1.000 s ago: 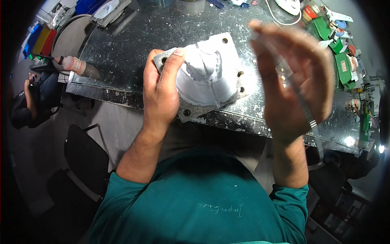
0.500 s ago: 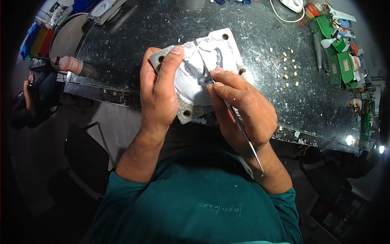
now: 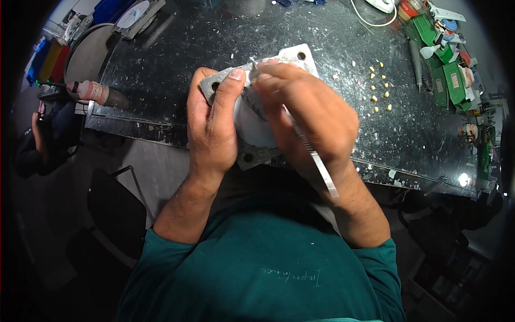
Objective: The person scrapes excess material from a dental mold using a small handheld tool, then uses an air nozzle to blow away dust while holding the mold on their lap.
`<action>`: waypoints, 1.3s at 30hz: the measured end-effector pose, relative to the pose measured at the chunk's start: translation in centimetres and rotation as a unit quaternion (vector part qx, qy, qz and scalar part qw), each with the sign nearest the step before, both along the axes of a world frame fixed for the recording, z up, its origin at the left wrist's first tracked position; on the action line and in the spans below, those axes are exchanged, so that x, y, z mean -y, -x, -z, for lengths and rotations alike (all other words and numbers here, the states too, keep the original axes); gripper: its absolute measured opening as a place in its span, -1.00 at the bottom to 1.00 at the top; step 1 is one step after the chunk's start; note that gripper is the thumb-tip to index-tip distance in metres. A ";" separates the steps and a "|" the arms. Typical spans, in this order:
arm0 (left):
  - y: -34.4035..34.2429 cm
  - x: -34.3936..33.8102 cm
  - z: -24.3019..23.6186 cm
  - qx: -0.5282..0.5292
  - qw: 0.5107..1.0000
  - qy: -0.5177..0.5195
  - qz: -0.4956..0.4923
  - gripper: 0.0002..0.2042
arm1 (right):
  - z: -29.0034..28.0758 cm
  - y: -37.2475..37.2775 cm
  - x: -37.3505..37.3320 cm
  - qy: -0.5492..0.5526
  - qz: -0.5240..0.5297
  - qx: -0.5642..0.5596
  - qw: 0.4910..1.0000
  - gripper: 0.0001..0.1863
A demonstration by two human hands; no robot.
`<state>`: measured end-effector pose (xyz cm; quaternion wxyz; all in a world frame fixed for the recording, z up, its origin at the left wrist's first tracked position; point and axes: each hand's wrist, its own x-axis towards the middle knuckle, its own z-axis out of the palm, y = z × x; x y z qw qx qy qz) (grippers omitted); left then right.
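My left hand (image 3: 212, 121) is wrapped round the left side of a square metal plate (image 3: 292, 55) with corner holes, its thumb pressing on top. The plate bears white plaster (image 3: 253, 130), largely hidden by my fingers. My right hand (image 3: 308, 115) grips a thin silver hand instrument (image 3: 322, 172), its working end at the plaster near the plate's upper edge, beside my left thumb. Several small cream tooth-shaped pieces (image 3: 387, 94) lie to the right on the scuffed black bench (image 3: 348, 37).
A grey handpiece (image 3: 416, 59) lies by green boxes (image 3: 455, 86) at right. A pink bottle (image 3: 92, 91) sits at left, near a round metal basin (image 3: 86, 51). A white corded device (image 3: 378, 4) is at back. A seated person (image 3: 37, 139) and black chair (image 3: 112, 209) are left.
My right hand swung in from the right with the instrument, then moved up over the plate, covering more plaster; the instrument's tip is now higher. My left hand keeps its grip.
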<state>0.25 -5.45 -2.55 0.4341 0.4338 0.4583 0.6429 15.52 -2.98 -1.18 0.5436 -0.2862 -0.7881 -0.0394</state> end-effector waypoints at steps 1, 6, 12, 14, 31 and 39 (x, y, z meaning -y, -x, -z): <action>0.1 0.0 0.0 0.001 1.000 -0.007 -0.002 -0.77 | -0.2 -0.3 0.2 0.006 -0.011 -0.012 1.000 -0.76; -0.1 -0.2 0.4 0.026 0.999 -0.013 -0.027 -0.78 | 0.0 -1.8 2.5 0.093 -0.016 -0.030 0.995 -0.73; -0.1 -0.2 0.2 0.052 0.998 -0.012 -0.021 -0.78 | 1.0 -1.4 3.9 0.074 -0.013 -0.024 0.997 -0.73; -0.2 -0.3 0.2 0.043 0.999 -0.011 -0.024 -0.77 | 1.3 -1.2 4.0 0.086 -0.012 -0.037 0.996 -0.74; 0.2 -0.2 0.2 0.044 0.998 -0.033 0.012 -0.78 | -1.9 -4.2 0.7 0.148 -0.077 -0.015 0.986 -0.72; 1.4 -0.9 0.0 0.063 0.991 0.039 0.113 -0.78 | -1.7 -7.4 0.7 0.259 -0.172 -0.046 0.949 -0.76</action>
